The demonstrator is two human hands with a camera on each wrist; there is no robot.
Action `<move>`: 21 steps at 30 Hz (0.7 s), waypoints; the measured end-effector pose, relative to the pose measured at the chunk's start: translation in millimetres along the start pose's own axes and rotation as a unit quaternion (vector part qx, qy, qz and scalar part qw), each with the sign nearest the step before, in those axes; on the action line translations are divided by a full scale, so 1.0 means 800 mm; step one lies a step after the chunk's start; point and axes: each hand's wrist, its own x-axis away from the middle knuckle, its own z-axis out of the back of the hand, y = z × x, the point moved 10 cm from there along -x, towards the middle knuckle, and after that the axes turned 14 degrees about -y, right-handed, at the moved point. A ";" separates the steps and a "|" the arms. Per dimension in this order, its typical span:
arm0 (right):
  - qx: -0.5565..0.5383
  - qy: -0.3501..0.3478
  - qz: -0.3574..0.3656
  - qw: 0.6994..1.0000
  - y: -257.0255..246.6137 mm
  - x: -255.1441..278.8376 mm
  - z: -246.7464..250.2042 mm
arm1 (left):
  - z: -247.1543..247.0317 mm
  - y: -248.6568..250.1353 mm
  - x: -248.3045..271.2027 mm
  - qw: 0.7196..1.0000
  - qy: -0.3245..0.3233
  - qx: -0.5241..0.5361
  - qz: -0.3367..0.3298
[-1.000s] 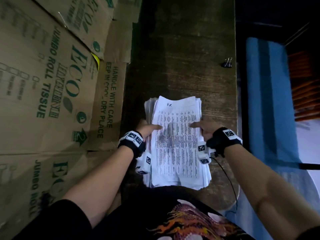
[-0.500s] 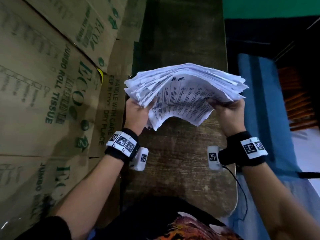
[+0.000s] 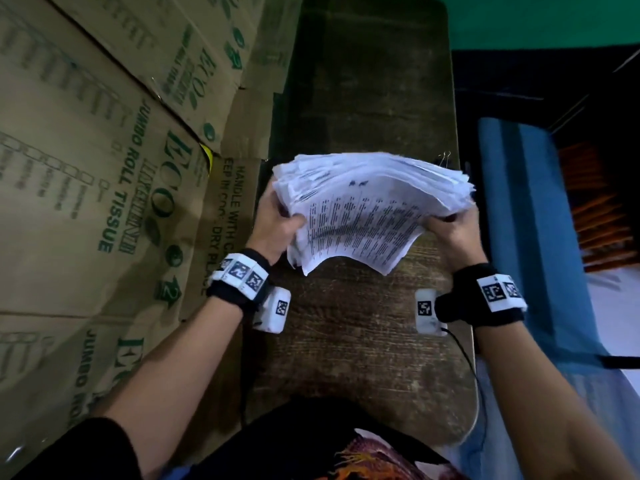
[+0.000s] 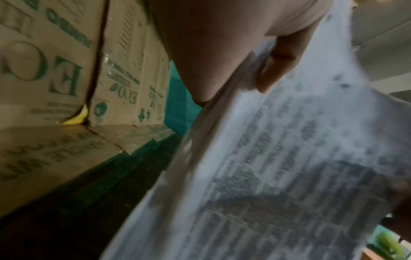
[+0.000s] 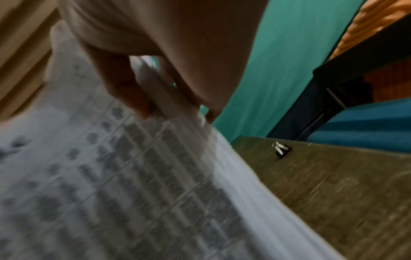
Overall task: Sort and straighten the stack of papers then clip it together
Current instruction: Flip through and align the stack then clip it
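Sagging between two grips, the stack (image 3: 370, 206) hangs above the table (image 3: 363, 341) at mid-frame; a second ago it lay flat there under both hands, so lifting is done and squaring its ragged, fanned edges comes next, by my guess. Left hand (image 3: 277, 223), at 9 o'clock of the stack, clasps that edge with its thumb on top; right hand (image 3: 453, 233), at 3 o'clock, pinches the opposite edge. A clip (image 5: 282, 149) waits on the table past the stack's right corner, around 1 o'clock. Boxes (image 3: 86, 168) stand closed at 9 o'clock, contents unseen.
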 end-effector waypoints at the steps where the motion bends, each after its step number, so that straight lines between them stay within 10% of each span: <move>1: -0.002 0.001 0.004 1.000 -0.001 0.000 0.006 | 0.006 0.000 -0.001 1.000 -0.001 0.003 -0.008; 5: 0.006 -0.003 -0.015 1.000 0.010 -0.002 -0.020 | -0.019 -0.004 -0.009 0.998 -0.028 -0.047 0.017; 10: -0.012 0.087 0.036 0.996 -0.021 -0.001 -0.008 | -0.004 0.028 -0.013 0.995 0.094 -0.017 -0.036; 21: 0.050 0.019 0.002 0.999 -0.015 -0.012 -0.012 | 0.020 -0.003 -0.015 0.998 0.031 -0.032 0.034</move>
